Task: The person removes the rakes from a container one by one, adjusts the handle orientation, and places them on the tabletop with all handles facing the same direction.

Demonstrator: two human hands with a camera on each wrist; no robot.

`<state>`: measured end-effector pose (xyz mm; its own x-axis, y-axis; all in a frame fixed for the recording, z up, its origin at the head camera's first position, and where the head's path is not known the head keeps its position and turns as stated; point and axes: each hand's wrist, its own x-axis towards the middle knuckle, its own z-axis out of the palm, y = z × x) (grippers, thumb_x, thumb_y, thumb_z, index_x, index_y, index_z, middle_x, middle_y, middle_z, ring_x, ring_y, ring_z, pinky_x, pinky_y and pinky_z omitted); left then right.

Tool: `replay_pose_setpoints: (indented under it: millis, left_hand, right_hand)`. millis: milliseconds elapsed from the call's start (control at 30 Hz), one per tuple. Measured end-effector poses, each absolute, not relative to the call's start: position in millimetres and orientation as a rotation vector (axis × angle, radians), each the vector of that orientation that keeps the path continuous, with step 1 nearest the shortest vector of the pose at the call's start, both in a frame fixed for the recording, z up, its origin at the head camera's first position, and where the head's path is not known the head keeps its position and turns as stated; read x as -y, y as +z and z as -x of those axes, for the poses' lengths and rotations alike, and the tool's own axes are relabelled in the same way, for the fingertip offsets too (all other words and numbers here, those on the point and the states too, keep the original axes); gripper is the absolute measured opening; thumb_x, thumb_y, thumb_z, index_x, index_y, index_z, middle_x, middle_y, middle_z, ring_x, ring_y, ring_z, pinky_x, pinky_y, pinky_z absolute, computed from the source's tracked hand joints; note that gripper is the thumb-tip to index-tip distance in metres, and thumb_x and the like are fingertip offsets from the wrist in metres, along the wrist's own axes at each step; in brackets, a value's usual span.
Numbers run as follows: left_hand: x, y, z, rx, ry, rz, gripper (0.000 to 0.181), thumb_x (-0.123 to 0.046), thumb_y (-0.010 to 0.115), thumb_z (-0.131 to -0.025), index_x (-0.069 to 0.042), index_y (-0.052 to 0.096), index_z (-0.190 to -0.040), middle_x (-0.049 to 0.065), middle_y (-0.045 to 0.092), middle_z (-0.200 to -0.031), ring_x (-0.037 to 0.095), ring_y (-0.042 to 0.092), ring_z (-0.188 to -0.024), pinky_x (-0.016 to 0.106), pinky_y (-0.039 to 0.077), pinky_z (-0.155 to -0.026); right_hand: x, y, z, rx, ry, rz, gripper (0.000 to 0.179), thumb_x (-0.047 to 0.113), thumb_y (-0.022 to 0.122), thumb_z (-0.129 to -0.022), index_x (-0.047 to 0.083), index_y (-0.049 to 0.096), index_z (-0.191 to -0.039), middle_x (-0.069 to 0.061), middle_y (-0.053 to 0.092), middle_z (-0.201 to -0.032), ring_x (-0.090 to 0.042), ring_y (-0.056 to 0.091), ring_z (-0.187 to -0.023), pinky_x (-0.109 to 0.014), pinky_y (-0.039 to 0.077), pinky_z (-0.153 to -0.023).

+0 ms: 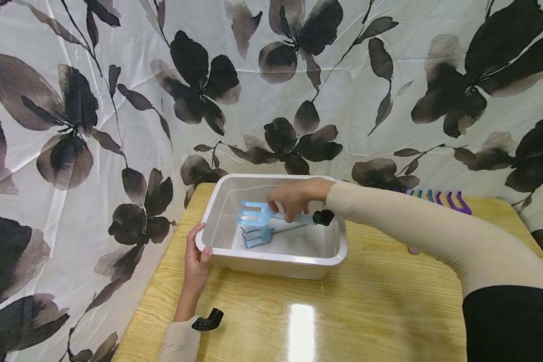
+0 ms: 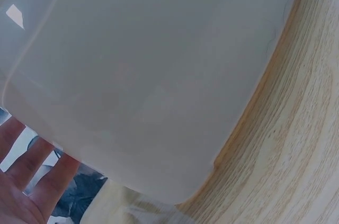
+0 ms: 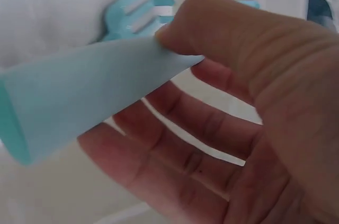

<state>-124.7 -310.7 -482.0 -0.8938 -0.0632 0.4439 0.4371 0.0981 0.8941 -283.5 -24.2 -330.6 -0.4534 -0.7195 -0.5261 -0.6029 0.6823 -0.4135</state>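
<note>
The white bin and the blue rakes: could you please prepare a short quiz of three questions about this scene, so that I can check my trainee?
1. Multiple choice: What does the left hand touch?
A) The rim of the white bin
B) A purple tool
C) The other hand

2. Fill in: In the grip of the right hand is the ____ of one blue rake.

3. True or false: The second blue rake lies on the bare table, outside the bin.

Key:
1. A
2. handle
3. False; it is inside the bin.
</note>
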Motion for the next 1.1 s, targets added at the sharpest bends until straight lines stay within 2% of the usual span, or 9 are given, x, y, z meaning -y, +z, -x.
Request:
replay_pose_setpoints:
  millis: [233,367,600,800,933,1100]
  left_hand:
    - [310.4,-483.0,122.9,2.001,-1.864,0.379,0.056,-0.019,0.055,-0.104,-0.002,0.034,-0.153,0.013,0.042,-0.148,0.032,0.05,-0.122,0.023,0.049,-0.093]
    - [311.5,-483.3,122.4,1.999,-1.878,0.378,0.056,-0.02,0.056,-0.103,-0.002,0.035,-0.152,0.011,0.044,-0.146,0.033,0.052,-0.12,0.023,0.05,-0.091]
    - [313.6,-480.1,120.9,1.979,-1.886,0.391,0.058,-0.023,0.057,-0.104,0.0,0.035,-0.151,0.009,0.045,-0.144,0.029,0.052,-0.119,0.023,0.05,-0.091]
    - [311.8,-478.7,121.3,1.966,-1.885,0.402,0.057,-0.022,0.057,-0.104,0.001,0.034,-0.151,0.008,0.045,-0.143,0.026,0.052,-0.118,0.022,0.049,-0.091]
    - [310.6,-479.4,121.3,1.95,-1.887,0.407,0.056,-0.018,0.056,-0.103,0.002,0.034,-0.15,0.008,0.045,-0.141,0.023,0.053,-0.117,0.022,0.049,-0.091]
    - [310.0,-480.5,121.0,1.948,-1.903,0.398,0.056,-0.02,0.056,-0.104,0.001,0.034,-0.151,0.008,0.045,-0.141,0.021,0.053,-0.116,0.02,0.05,-0.089]
  right_hand:
    - [-5.7,-292.5,274.6,-2.285,-0.359,1.111,0.031,0.009,0.074,-0.087,0.014,0.063,-0.116,-0.008,0.067,-0.095,-0.022,0.065,-0.065,-0.033,0.056,-0.053]
    - [-28.6,-276.9,266.2,-2.315,-0.454,1.08,0.031,0.009,0.074,-0.089,0.016,0.063,-0.117,-0.007,0.067,-0.098,-0.023,0.065,-0.062,-0.033,0.055,-0.053]
    - [-73.2,-258.0,253.8,-2.392,-0.568,1.031,0.03,0.007,0.074,-0.089,0.012,0.061,-0.116,-0.009,0.068,-0.101,-0.021,0.067,-0.068,-0.035,0.056,-0.055]
    - [-120.8,-253.1,243.6,-2.474,-0.64,0.941,0.031,0.008,0.076,-0.089,0.012,0.061,-0.115,-0.007,0.069,-0.098,-0.021,0.063,-0.075,-0.034,0.056,-0.059]
    - [-152.7,-256.0,233.3,-2.575,-0.669,0.898,0.031,0.009,0.079,-0.087,0.012,0.063,-0.113,-0.002,0.066,-0.089,-0.018,0.059,-0.07,-0.031,0.053,-0.059]
    - [-191.5,-265.1,218.7,-2.618,-0.734,0.771,0.035,0.008,0.079,-0.087,0.009,0.06,-0.116,-0.003,0.066,-0.089,-0.018,0.059,-0.066,-0.031,0.054,-0.055]
